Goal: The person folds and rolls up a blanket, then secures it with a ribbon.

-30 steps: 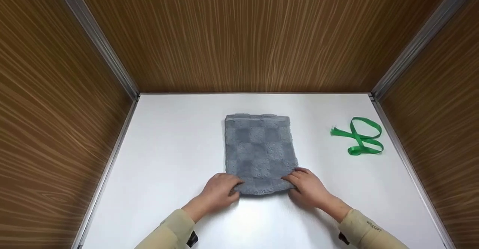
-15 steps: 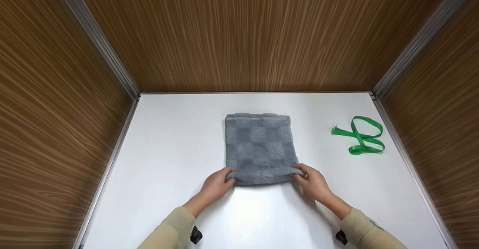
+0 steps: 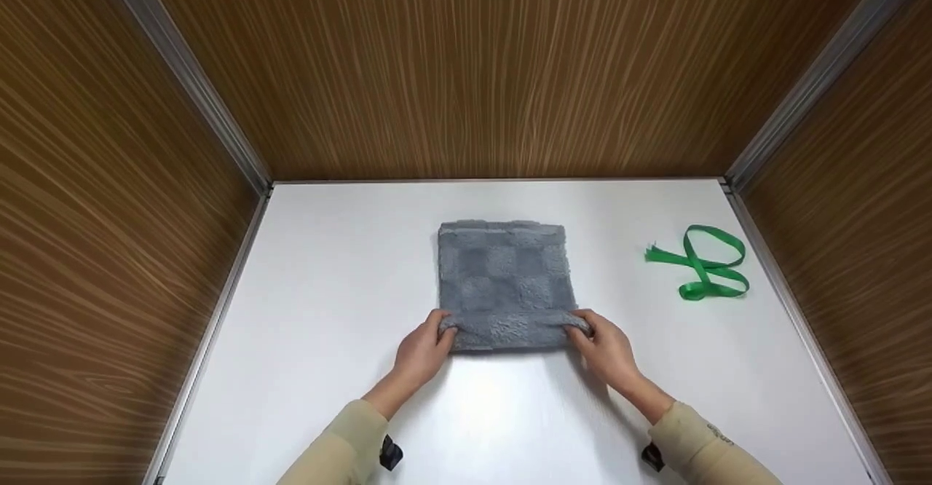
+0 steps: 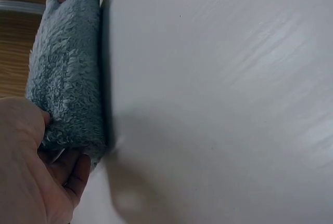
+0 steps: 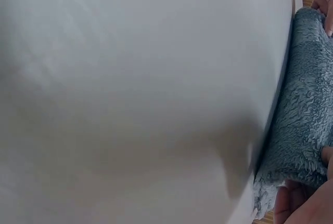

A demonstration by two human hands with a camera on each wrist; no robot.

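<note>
Head view shows the left hand and right hand each pinching an end of the rolled near edge of the grey checked towel, fingers curled round the roll. Rolling looks to be just begun; a judgement: the next turn calls for both ends advancing evenly. Beyond the grips the flat towel lies on the white surface, open room either side; a green ribbon lies well right, wooden walls beyond.

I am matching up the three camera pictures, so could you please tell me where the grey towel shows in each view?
Head: grey towel at the centre of the white table.
Left wrist: its rolled near edge at the left side.
Right wrist: the same roll along the right edge.
Shared landmark: the white table.
</note>
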